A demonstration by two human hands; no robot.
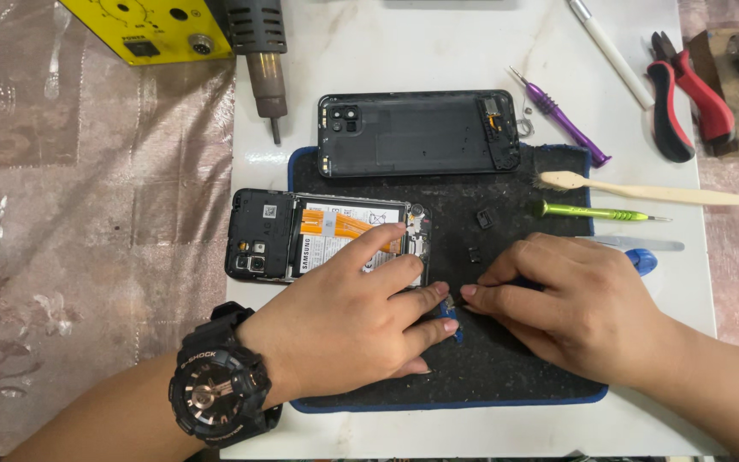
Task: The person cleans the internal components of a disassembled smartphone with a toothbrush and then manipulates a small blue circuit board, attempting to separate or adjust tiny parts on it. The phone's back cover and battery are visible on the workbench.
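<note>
Left hand (348,312) lies palm-down on the opened phone (327,237), forefinger stretched over the battery, other fingers curled at the phone's lower right corner. Right hand (570,304) rests on the black mat (515,359), fingers bunched; a blue tool (641,259) shows behind it and a blue tip (451,321) between the two hands; cannot tell whether it is gripped. Phone sits at the mat's left edge, half on the white counter (438,51). Back cover (418,133) lies above it. Two small black parts (483,219) on the mat. Green screwdriver (596,212), purple screwdriver (562,120), cream spudger (639,192), red pliers (686,94) to the right.
</note>
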